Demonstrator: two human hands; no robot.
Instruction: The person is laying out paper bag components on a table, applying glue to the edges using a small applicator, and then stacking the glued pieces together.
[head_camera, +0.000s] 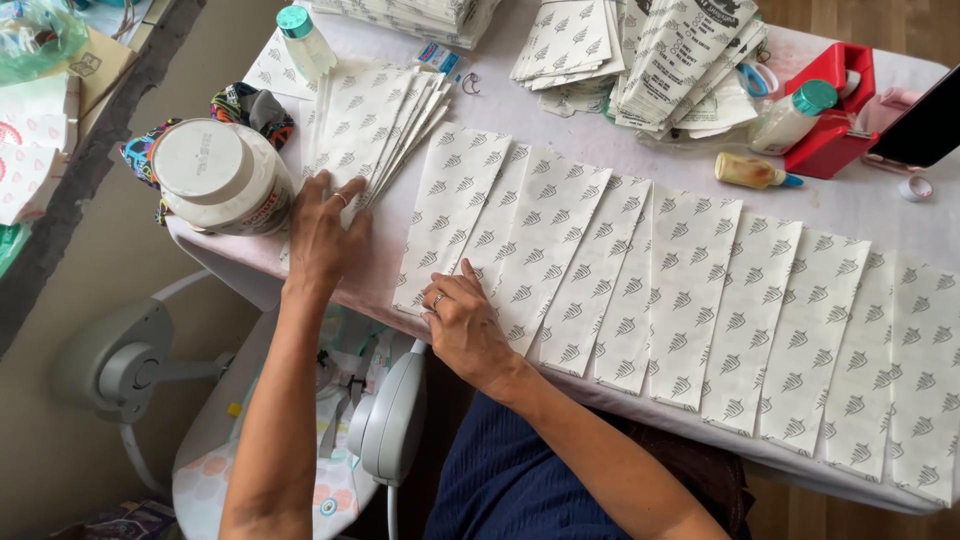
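A person in dark blue clothing leans over a white cloth-covered table (870, 195), both bare forearms reaching forward from the lower edge of the frame. The right hand (462, 322), a ring on one finger, lies palm down at the near edge of a long overlapping row of white paper sheets printed with small grey emblems (690, 300); its fingers are loosely curled and the forefinger points along the leftmost sheet, pressing on it rather than pinching it. The row runs from that hand to the table's right end, each sheet lapping over the next. Beside it, the left hand (327, 232), arm extended nearly straight, rests flat with fingers spread on the lower end of a fanned stack of the same printed white sheets (375, 120), which lies just left of the row; nothing is clasped. Close to that hand's left stands a large white plastic jar with a white lid (222, 177), in front of a bunched multicoloured cloth (250, 105). Farther back, a small clear bottle with a teal cap (304, 40) lies near the fan. At the far side are loose piles of printed paper packets (650, 55), a yellowish glue bottle lying on its side (752, 172), another teal-capped bottle (795, 115) and a red tape dispenser (835, 120).
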